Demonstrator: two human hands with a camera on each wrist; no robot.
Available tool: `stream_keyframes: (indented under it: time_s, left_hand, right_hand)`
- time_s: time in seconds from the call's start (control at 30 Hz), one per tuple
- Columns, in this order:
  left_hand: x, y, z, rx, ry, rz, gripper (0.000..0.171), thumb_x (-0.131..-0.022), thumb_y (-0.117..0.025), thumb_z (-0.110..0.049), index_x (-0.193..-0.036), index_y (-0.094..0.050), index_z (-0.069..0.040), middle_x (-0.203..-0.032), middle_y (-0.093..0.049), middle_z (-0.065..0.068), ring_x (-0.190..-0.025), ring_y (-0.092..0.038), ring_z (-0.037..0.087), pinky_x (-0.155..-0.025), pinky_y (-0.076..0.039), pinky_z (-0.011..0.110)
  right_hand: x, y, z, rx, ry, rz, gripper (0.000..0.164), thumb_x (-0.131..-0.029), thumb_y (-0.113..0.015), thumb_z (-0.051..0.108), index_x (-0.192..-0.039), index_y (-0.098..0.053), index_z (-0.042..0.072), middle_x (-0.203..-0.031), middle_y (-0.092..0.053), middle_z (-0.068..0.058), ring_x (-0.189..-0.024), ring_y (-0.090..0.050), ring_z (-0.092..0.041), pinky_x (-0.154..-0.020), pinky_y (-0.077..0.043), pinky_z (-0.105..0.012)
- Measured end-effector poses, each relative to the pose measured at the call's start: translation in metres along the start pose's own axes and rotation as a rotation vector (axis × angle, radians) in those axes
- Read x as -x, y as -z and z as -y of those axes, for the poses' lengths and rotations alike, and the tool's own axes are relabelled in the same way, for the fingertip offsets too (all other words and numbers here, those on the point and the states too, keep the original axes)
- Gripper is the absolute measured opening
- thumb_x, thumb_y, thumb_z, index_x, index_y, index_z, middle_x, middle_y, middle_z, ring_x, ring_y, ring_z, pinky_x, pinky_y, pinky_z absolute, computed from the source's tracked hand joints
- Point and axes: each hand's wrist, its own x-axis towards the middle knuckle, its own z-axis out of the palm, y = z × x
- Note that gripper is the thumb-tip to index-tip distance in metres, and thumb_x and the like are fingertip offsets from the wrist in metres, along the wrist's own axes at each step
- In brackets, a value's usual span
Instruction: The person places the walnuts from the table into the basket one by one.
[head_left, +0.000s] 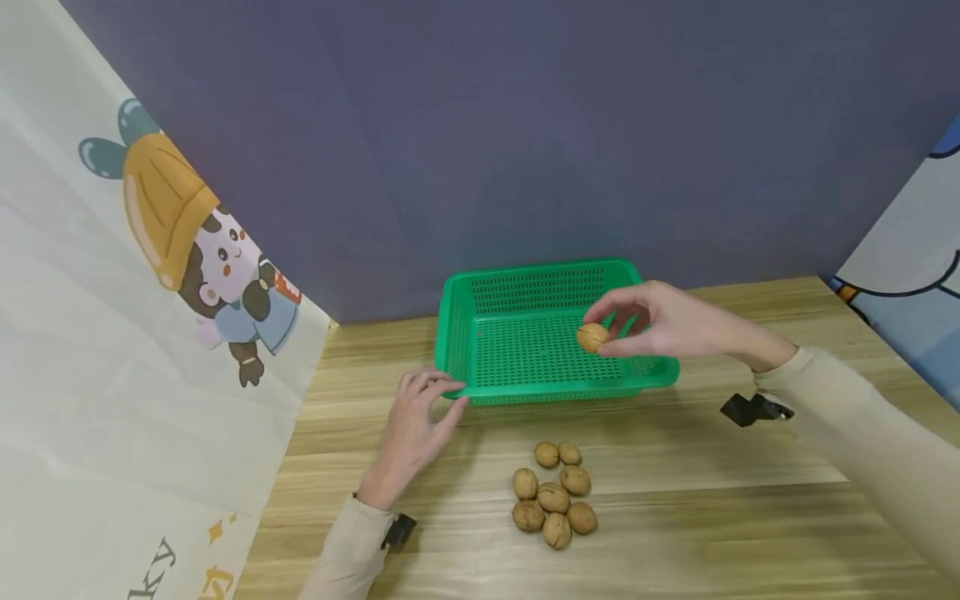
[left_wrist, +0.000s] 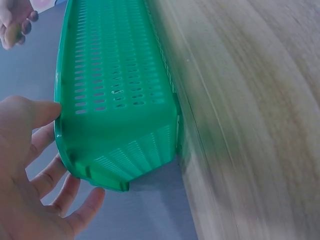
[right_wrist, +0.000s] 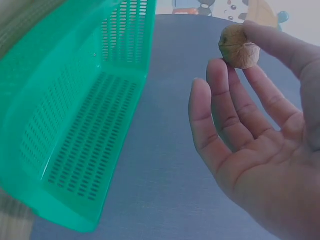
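A walnut (head_left: 592,337) is pinched between the thumb and fingertips of my right hand (head_left: 651,321). That hand is above the right part of a green plastic basket (head_left: 547,390); in the right wrist view the same walnut (right_wrist: 239,47) sits at the fingertips, while the other fingers are loosely bent. At the basket's near left corner, my left hand (head_left: 420,421) holds the rim between thumb and fingers, which the left wrist view shows close on the rim (left_wrist: 59,125). No walnuts show on the visible basket floor. Several walnuts (head_left: 553,497) lie grouped on the table before the basket.
The wooden table (head_left: 712,517) carries the basket near its back edge. Behind it rises a dark blue-grey backdrop (head_left: 525,142). A white sheet with a cartoon figure (head_left: 225,250) hangs at the left, and another printed sheet (head_left: 907,250) is at the right.
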Motion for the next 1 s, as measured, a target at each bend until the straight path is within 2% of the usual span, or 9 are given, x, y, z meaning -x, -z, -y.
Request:
stream_keyframes:
  time_s: [0.23,0.47,0.6,0.83,0.9,1.0]
  left_hand:
    - [0.0,0.0,0.002,0.023,0.016,0.012,0.021,-0.096,-0.081,-0.023,-0.113,-0.08,-0.01,-0.121,-0.074,0.013,-0.122,-0.059,0.034,-0.105,-0.051,0.054]
    - [0.0,-0.002,0.003,0.027,0.026,-0.004,0.021,-0.095,-0.081,-0.024,-0.112,-0.08,-0.012,-0.121,-0.074,0.013,-0.123,-0.058,0.034,-0.106,-0.051,0.056]
    - [0.0,-0.004,0.003,0.026,0.044,0.0,0.022,-0.094,-0.081,-0.025,-0.112,-0.08,-0.012,-0.122,-0.073,0.012,-0.124,-0.057,0.033,-0.107,-0.05,0.056]
    - [0.001,-0.004,0.0,0.046,0.083,0.022,0.023,-0.095,-0.081,-0.027,-0.114,-0.08,-0.014,-0.124,-0.072,0.011,-0.126,-0.056,0.031,-0.108,-0.05,0.056]
    - [0.001,-0.004,0.0,0.046,0.081,0.019,0.023,-0.095,-0.081,-0.027,-0.114,-0.08,-0.014,-0.124,-0.073,0.011,-0.126,-0.056,0.031,-0.108,-0.05,0.056]
    - [0.0,-0.003,0.0,0.05,0.083,0.003,0.022,-0.094,-0.082,-0.026,-0.113,-0.08,-0.013,-0.123,-0.073,0.01,-0.125,-0.056,0.032,-0.108,-0.05,0.057]
  right_hand:
    - [-0.037,0.009,-0.005,0.043,-0.045,0.004,0.039,-0.098,-0.079,0.025,-0.134,-0.07,0.013,-0.126,-0.073,-0.004,-0.1,-0.072,-0.012,-0.085,-0.061,-0.031]
    - [-0.082,0.018,-0.016,0.002,-0.118,-0.057,0.039,-0.1,-0.077,0.028,-0.136,-0.07,0.015,-0.133,-0.071,-0.006,-0.113,-0.072,-0.026,-0.096,-0.058,-0.047]
    - [-0.103,0.015,-0.033,-0.062,-0.168,-0.065,0.043,-0.1,-0.076,0.032,-0.138,-0.068,0.014,-0.139,-0.068,-0.011,-0.122,-0.07,-0.031,-0.1,-0.057,-0.051]
    - [-0.124,0.003,-0.069,-0.114,-0.253,-0.08,0.051,-0.1,-0.076,0.037,-0.142,-0.065,0.011,-0.148,-0.063,-0.017,-0.122,-0.065,-0.03,-0.081,-0.058,-0.036]
    - [-0.128,-0.001,-0.08,-0.117,-0.278,-0.083,0.052,-0.1,-0.075,0.038,-0.143,-0.064,0.01,-0.148,-0.062,-0.019,-0.125,-0.063,-0.033,-0.083,-0.059,-0.039]
    - [-0.134,-0.008,-0.095,-0.126,-0.305,-0.078,0.054,-0.102,-0.073,0.038,-0.145,-0.062,0.007,-0.15,-0.06,-0.021,-0.132,-0.061,-0.038,-0.093,-0.06,-0.049]
